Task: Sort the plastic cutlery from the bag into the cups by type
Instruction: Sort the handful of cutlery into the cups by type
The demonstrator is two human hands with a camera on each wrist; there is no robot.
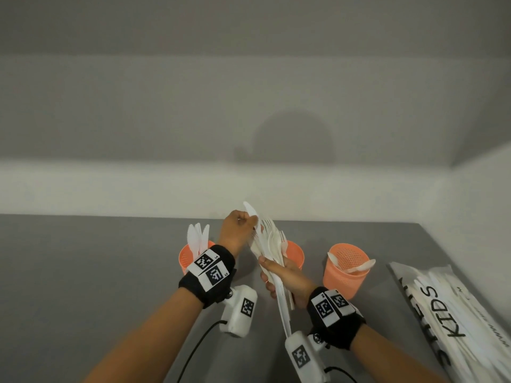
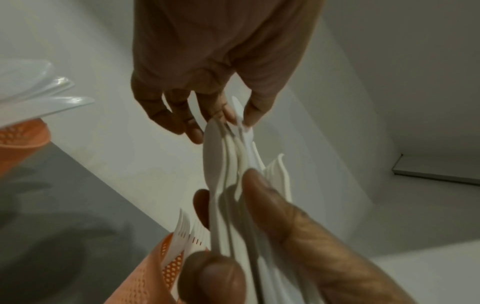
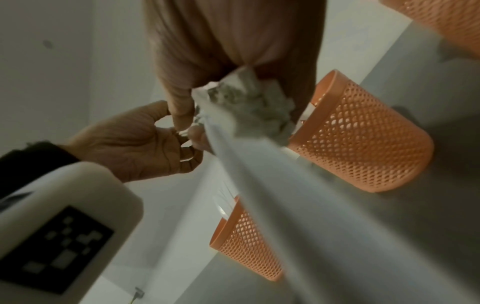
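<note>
My right hand [image 1: 272,275] grips a bundle of white plastic cutlery [image 1: 269,241] upright over the grey table, forks fanned at its top. My left hand [image 1: 253,221] pinches the blade of a white knife [image 1: 250,212] that sticks out of the bundle's top; the left wrist view shows thumb and forefinger on that knife [image 2: 237,107]. Three orange mesh cups stand behind: the left cup [image 1: 184,258] holds knives, the middle cup [image 1: 295,254] forks, the right cup [image 1: 345,272] spoons. In the right wrist view the handle ends of the bundle [image 3: 254,107] show below my right hand's palm.
The cutlery bag [image 1: 456,313], printed "KIDS", lies flat on the table [image 1: 83,272] at the right, still holding white pieces. A white wall runs close behind the cups. Camera cables trail from both wrists near the front edge.
</note>
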